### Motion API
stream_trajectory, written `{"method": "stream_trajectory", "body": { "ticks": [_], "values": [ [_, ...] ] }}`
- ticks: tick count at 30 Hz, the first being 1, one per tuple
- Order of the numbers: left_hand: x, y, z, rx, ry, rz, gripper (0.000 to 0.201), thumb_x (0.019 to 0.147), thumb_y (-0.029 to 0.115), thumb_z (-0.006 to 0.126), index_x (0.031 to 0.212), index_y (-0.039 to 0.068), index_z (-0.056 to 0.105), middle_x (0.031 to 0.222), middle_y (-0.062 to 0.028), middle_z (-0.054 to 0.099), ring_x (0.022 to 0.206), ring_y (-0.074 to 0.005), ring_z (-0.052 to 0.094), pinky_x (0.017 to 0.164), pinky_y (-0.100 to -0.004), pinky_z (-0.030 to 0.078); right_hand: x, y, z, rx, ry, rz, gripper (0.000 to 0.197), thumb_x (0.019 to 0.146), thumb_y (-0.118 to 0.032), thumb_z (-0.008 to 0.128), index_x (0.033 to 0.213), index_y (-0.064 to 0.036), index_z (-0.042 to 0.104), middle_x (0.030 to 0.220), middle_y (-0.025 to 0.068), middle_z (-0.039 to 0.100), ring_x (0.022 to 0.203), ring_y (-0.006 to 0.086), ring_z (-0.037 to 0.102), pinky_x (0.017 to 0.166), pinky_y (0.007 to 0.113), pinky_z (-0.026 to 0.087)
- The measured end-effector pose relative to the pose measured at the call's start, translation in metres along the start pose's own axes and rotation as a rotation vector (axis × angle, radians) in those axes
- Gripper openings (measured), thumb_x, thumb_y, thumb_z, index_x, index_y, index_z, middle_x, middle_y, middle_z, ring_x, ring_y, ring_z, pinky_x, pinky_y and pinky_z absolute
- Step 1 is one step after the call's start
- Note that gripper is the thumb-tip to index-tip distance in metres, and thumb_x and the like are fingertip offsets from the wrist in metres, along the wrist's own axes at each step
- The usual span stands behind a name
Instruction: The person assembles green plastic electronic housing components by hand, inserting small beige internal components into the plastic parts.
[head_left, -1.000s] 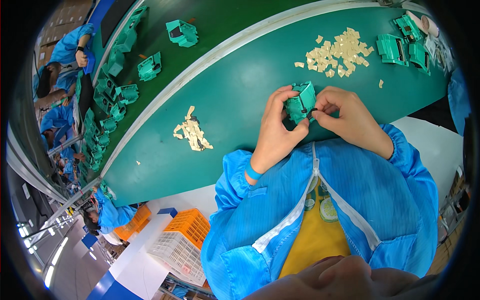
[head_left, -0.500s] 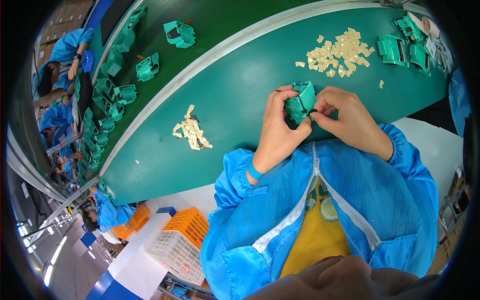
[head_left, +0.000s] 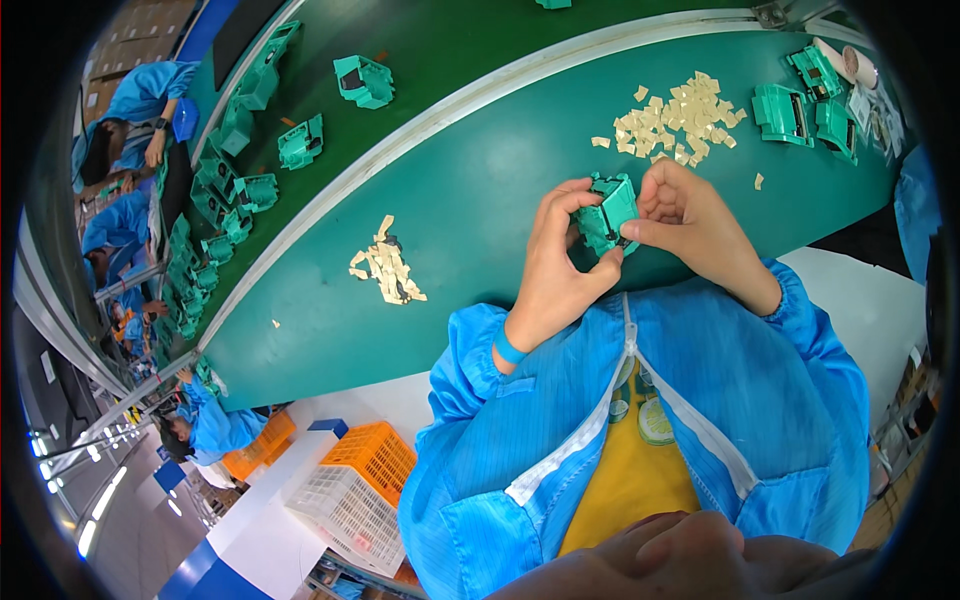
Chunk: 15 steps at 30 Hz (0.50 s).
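In front of my chest, a small green plastic housing [head_left: 612, 212] with black parts is held just above the table. My left hand [head_left: 560, 242] grips its left side, the fingers over the far edge and the thumb at the near edge. My right hand [head_left: 695, 222] is at its right side, thumb pressed on the near right corner beside a small black part [head_left: 628, 238]. The right fingers are curled next to the housing; their tips are partly hidden. A pile of cream-coloured tape pieces [head_left: 685, 112] lies beyond my right hand.
A smaller heap of cream and black scraps [head_left: 390, 265] lies to the left on the green table [head_left: 470, 200]. Several green housings [head_left: 782, 115] stand at the right, near a roll [head_left: 858, 65]. Beyond a pale rail [head_left: 400, 140], more housings [head_left: 365, 80] sit on a belt. Co-workers [head_left: 135, 95] are at left.
The housing has turned in my left hand. My right fingers have lifted from their pinch on the black part, leaving the thumb on the corner. Housings on the belt have shifted slightly.
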<state>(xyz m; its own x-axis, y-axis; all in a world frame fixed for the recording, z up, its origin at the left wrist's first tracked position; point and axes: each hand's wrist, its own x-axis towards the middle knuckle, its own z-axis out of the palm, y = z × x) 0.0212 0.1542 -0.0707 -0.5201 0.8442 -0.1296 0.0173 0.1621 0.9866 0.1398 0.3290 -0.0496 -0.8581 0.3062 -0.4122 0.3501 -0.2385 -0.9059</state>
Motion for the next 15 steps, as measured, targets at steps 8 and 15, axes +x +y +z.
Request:
{"method": "stream_trajectory", "body": {
  "ticks": [8, 15],
  "values": [
    [0.013, 0.018, -0.016, 0.032, -0.001, 0.089, 0.06, 0.082, -0.005, 0.067, 0.139, 0.007, 0.051, 0.151, -0.0143, 0.04, 0.139, -0.0284, 0.046, 0.11, -0.0469, 0.048, 0.005, -0.003, -0.002, 0.171, -0.011, -0.154, 0.014, 0.1, -0.01, 0.066, 0.11, -0.0042, 0.057, 0.093, 0.0039, 0.068, 0.082, 0.0103, 0.065, 0.078, 0.025, 0.052],
    [0.117, 0.025, -0.048, 0.74, 0.55, 0.426, 0.057, 0.081, 0.013, 0.077, 0.13, -0.002, 0.053, 0.135, -0.025, 0.053, 0.127, -0.0413, 0.054, 0.108, -0.0476, 0.044, 0.014, 0.004, -0.031, 0.159, 0.158, -0.259, 0.01, 0.103, -0.009, 0.059, 0.111, -0.0023, 0.06, 0.097, 0.0058, 0.069, 0.088, 0.013, 0.066, 0.082, 0.026, 0.051]
  ]
}}
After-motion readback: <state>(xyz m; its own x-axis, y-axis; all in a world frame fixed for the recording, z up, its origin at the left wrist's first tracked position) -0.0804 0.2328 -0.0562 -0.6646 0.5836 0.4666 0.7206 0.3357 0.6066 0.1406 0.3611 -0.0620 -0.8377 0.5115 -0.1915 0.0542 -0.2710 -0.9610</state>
